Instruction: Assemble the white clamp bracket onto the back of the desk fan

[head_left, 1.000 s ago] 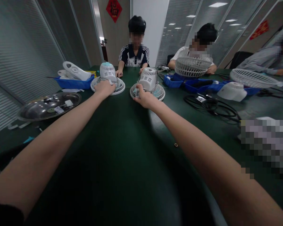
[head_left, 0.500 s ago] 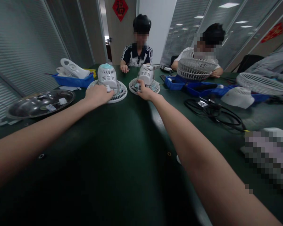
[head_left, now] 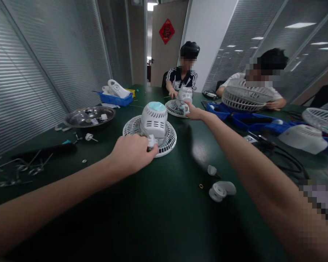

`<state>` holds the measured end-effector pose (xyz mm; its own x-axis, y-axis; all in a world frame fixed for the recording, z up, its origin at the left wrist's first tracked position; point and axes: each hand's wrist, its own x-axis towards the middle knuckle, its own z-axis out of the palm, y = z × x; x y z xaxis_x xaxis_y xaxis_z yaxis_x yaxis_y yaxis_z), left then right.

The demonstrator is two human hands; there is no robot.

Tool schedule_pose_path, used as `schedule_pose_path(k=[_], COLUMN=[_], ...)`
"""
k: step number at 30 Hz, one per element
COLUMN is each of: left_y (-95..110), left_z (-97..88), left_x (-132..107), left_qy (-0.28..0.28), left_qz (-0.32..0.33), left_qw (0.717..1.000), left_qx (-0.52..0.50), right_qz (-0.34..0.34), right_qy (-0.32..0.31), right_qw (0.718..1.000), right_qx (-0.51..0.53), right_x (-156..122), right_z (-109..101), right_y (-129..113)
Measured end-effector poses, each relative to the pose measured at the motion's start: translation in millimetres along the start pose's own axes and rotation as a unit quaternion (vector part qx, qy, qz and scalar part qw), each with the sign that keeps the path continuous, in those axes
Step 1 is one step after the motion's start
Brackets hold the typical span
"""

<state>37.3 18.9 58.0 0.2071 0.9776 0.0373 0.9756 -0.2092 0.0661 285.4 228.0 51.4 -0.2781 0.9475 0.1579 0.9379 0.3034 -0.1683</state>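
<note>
My left hand (head_left: pixel 135 151) is closed around a small white fitting at the near side of a fan head (head_left: pixel 154 122), which has a pale blue cap. This fan rests motor up on its round white grille (head_left: pixel 171 140). Farther off, my right hand (head_left: pixel 194 111) grips the near side of a second white fan head (head_left: pixel 185 94). Its grille (head_left: pixel 171 109) also lies flat on the dark green table (head_left: pixel 158 203). The fingertips of both hands are partly hidden. Close to the second fan is a co-worker's hand (head_left: pixel 172 94).
At the left stand a metal tray (head_left: pixel 79 122) with small parts, a blue bin (head_left: pixel 116 99) and several bent metal pieces (head_left: pixel 24 165). White plastic parts (head_left: pixel 220 191) lie below my right forearm. Blue bins (head_left: pixel 246 122), a fan cage (head_left: pixel 243 98) and black cables (head_left: pixel 284 158) occupy the right.
My left hand has drawn its fan nearer to me, while the second fan stays farther away in my right hand. The camera view has shifted, and the co-worker's hand now appears beside the second fan.
</note>
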Motion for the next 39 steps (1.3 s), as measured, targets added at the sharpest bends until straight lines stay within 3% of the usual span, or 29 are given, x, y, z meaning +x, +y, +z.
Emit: schedule_pose_path(k=[4, 6, 9, 13, 18, 24, 25, 27, 29, 30, 33, 36, 39], left_y=[15.0, 19.2, 21.8, 16.9, -8.2, -44.2, -48.1, -51.9, -49.5, -46.1, -30.1, -16.2, -12.8], left_z=[3.5, 4.4, 4.5, 6.3, 12.3, 21.3, 21.8, 18.6, 9.0, 2.3, -18.1, -28.0, -25.5], left_x=[-32.4, -44.0, -57.2, -68.5, -69.9, -63.2, -62.1, -57.8, -48.2, -40.6, -8.9, 24.1, 43.0], left_qy=[0.021, 0.026, 0.025, 0.024, 0.033, -0.011, 0.017, 0.13, 0.252, 0.27, 0.203, 0.111, 0.086], left_qz=[0.038, 0.048, 0.064, 0.066, 0.043, -0.007, -0.013, -0.01, 0.03, 0.07, 0.2, 0.205, 0.232], left_qw=[0.998, 0.997, 0.996, 0.996, 0.994, 0.965, 0.963, 0.959, 0.94, 0.932, 0.917, 0.907, 0.897], left_qx=[-0.035, -0.05, -0.054, -0.057, -0.097, -0.263, -0.268, -0.251, -0.226, -0.233, -0.28, -0.35, -0.367], right_qz=[-0.089, -0.219, -0.302, -0.332, -0.342, -0.362, -0.364, -0.349, -0.319, -0.306, -0.292, -0.283, -0.25], right_qy=[0.001, 0.015, 0.002, -0.04, -0.035, 0.002, 0.011, 0.024, 0.035, 0.038, 0.049, 0.05, 0.055], right_qw=[0.994, 0.961, 0.939, 0.934, 0.939, 0.928, 0.927, 0.932, 0.944, 0.949, 0.955, 0.958, 0.966], right_qx=[0.07, 0.171, 0.167, 0.124, 0.018, -0.083, -0.09, -0.092, -0.078, -0.067, -0.034, 0.008, 0.047], right_x=[-32.3, -56.6, -88.3, -103.9, -100.5, -99.1, -99.2, -99.4, -99.8, -100.1, -102.2, -105.5, -108.1], right_z=[-34.2, -50.4, -67.1, -74.1, -77.6, -82.8, -82.0, -79.6, -77.1, -76.2, -75.4, -76.2, -75.6], right_y=[-52.3, -83.4, -116.0, -125.5, -126.4, -140.4, -141.8, -143.4, -143.9, -143.9, -143.5, -141.3, -139.2])
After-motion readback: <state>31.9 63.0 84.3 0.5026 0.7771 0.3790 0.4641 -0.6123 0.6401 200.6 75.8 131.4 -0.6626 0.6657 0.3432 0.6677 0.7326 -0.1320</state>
